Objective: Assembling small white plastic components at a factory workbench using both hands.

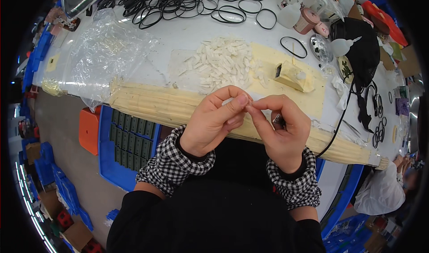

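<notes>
My left hand [217, 121] and my right hand [286, 130] meet at the fingertips just over the table's padded front edge. Both are closed in a pinch. Whatever sits between the fingertips is too small to make out. A dark, shiny object [279, 121] shows partly inside the curled fingers of my right hand; its kind is hidden. Beyond my hands lies a loose pile of small white strips [225, 61]. To its right, a yellow-wrapped block [292, 77] with a dark end rests on a yellow sheet [316, 99].
Black rubber rings [178, 2] heap at the back, and a crumpled clear plastic bag [105, 52] lies left. Bottles, a pink jar [307, 21] and a black bag [355, 47] crowd the right. Below left is a blue crate [117, 174] of dark green parts, beside an orange stool [89, 131].
</notes>
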Tool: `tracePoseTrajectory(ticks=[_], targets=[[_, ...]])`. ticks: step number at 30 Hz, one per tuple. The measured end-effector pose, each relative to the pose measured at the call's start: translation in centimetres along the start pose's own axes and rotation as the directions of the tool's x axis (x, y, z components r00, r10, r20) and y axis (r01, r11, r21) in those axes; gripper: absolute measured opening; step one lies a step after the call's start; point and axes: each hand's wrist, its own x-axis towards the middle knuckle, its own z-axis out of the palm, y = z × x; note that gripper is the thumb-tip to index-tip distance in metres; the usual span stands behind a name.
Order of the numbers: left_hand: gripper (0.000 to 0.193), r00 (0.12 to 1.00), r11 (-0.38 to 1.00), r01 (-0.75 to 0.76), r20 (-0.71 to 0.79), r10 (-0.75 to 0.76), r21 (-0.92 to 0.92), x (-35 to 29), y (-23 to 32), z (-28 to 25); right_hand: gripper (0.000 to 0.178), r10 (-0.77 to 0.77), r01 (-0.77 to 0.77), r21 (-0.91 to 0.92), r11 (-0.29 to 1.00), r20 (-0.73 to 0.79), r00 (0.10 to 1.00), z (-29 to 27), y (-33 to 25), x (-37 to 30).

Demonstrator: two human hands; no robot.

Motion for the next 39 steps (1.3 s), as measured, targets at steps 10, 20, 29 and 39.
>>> tracePoseTrajectory(ticks=[10, 20, 29, 39], targets=[[0.014, 0.999, 1.000, 0.013, 0.044, -0.014, 0.016, -0.3, 0.4, -0.6, 0.018, -0.047, 0.055, -0.078, 0.995, 0.095, 0.994, -0.6, 0.3, 0.1], [0.020, 0.993, 0.999, 0.048, 0.112, -0.048, 0.009, -0.2, 0.4, -0.3, 0.030, -0.162, 0.203, -0.357, 0.912, 0.141, 0.977, -0.6, 1.2, 0.0], [0.019, 0.981, 0.990, 0.129, 0.152, -0.119, -0.061, -0.2, 0.4, -0.4, 0.035, -0.194, 0.234, -0.504, 0.831, 0.131, 0.972, -0.2, 1.4, -0.2], [0.022, 0.987, 0.995, 0.103, 0.128, -0.102, 0.000, -0.4, 0.3, -0.2, 0.034, -0.178, 0.235, -0.526, 0.817, 0.157, 0.971, -0.4, 1.3, -0.3]])
